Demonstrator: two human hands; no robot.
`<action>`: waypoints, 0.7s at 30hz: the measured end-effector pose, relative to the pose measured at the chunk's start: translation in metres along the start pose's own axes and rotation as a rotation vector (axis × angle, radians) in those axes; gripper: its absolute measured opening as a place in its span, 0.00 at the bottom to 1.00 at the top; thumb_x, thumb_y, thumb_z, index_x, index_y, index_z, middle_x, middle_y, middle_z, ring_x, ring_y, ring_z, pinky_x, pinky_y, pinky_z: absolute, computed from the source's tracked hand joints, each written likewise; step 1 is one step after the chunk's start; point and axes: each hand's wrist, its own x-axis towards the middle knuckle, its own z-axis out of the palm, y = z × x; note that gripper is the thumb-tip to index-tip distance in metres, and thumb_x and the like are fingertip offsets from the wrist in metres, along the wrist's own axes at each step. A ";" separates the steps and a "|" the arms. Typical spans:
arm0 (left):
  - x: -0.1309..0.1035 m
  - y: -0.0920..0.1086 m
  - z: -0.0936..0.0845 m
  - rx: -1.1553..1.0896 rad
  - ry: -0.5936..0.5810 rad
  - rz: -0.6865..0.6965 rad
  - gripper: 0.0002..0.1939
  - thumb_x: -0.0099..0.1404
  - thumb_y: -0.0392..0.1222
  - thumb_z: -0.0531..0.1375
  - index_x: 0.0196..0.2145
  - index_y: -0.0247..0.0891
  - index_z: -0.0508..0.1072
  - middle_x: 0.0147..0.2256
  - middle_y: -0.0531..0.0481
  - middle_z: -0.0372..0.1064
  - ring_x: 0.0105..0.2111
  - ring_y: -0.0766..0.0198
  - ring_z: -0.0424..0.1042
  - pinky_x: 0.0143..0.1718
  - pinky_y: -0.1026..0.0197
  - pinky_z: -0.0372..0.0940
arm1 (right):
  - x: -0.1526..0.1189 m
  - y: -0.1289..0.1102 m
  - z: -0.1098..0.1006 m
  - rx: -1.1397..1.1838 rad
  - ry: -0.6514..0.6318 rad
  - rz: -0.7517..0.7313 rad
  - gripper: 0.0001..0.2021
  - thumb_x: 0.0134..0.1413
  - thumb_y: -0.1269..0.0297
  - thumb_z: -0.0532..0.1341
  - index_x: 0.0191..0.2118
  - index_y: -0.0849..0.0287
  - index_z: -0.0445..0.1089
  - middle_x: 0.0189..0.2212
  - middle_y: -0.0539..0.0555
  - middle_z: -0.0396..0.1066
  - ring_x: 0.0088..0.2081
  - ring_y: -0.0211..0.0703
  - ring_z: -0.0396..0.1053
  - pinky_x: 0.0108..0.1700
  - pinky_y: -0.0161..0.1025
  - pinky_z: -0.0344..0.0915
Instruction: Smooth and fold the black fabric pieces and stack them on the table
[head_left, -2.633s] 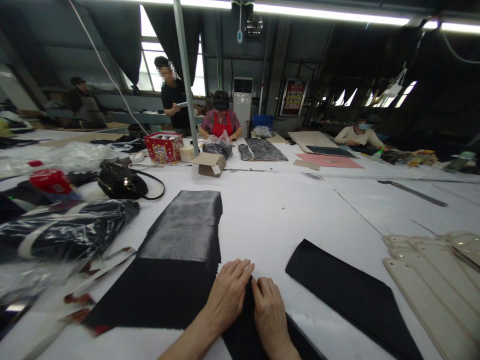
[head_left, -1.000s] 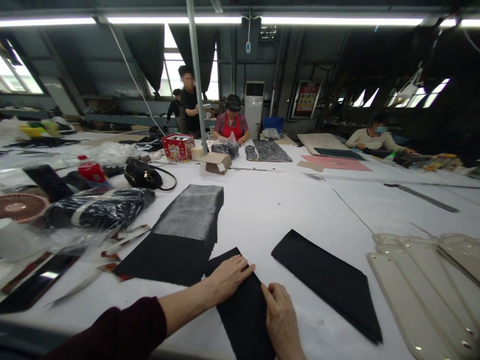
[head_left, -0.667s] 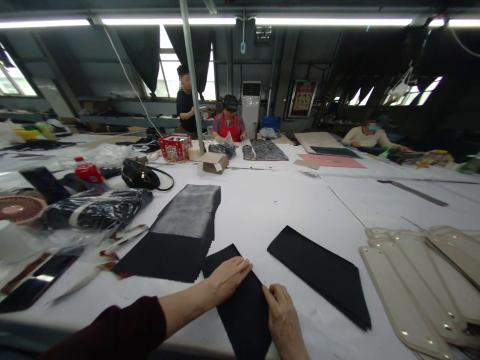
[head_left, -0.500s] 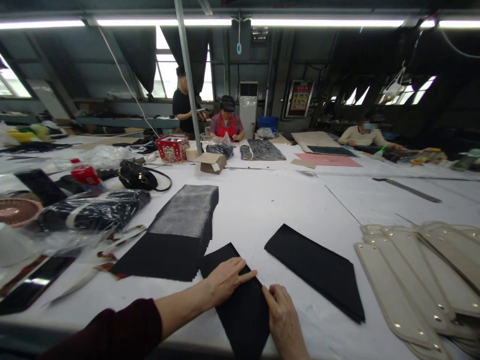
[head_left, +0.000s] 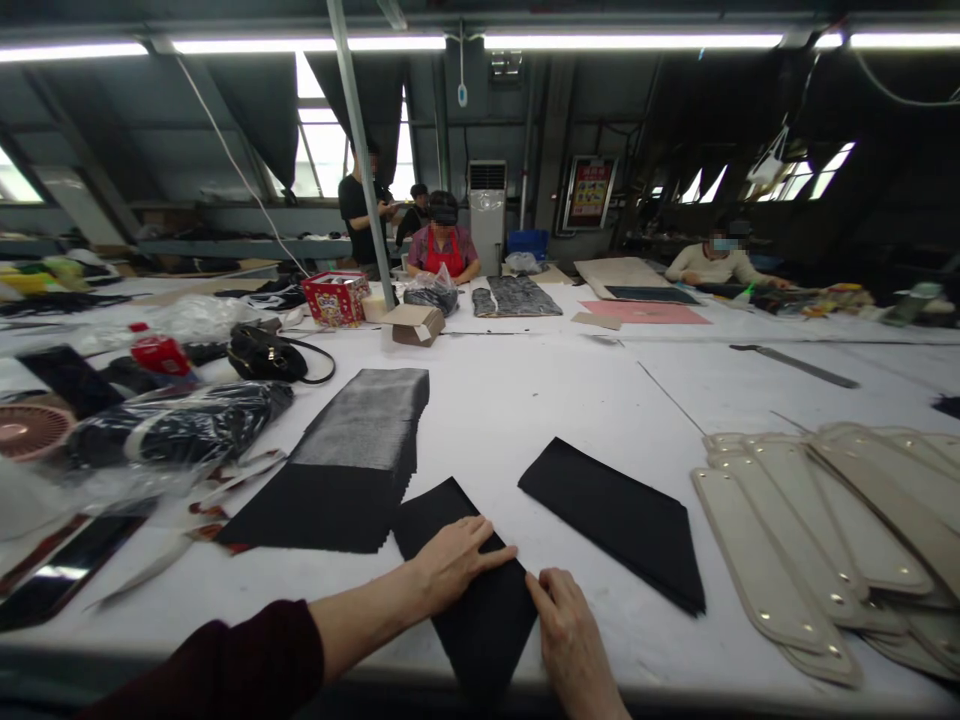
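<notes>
A black fabric piece (head_left: 491, 625) lies at the table's front edge, its near end reaching the rim. My left hand (head_left: 457, 560) rests flat on it, fingers stretched toward its right edge. At that edge, my right hand (head_left: 566, 620) has curled fingers and a thumb pinching the fabric; the fingertips are partly hidden. To the left is a fanned stack of black pieces (head_left: 315, 505), its far part greyish. Another pile of black pieces (head_left: 619, 520) lies on the right, apart from my hands.
Beige panels with metal studs (head_left: 772, 560) overlap at the right. A plastic-wrapped bundle (head_left: 187, 420), a black handbag (head_left: 266, 355) and a phone (head_left: 67, 565) lie left. Farther back are a cardboard box (head_left: 412, 325), a metal strip (head_left: 799, 367) and people at the far tables.
The view has shifted slightly, moving the table items a little left. Both hands keep nearly the same place on the black fabric piece. Another person shows in the background.
</notes>
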 end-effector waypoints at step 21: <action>-0.001 -0.007 -0.002 0.023 0.023 0.009 0.26 0.65 0.33 0.53 0.60 0.42 0.58 0.53 0.43 0.62 0.53 0.55 0.61 0.55 0.53 0.54 | -0.024 -0.003 -0.020 -0.100 -0.022 0.064 0.28 0.48 0.82 0.50 0.55 0.55 0.63 0.44 0.56 0.67 0.43 0.45 0.64 0.40 0.41 0.60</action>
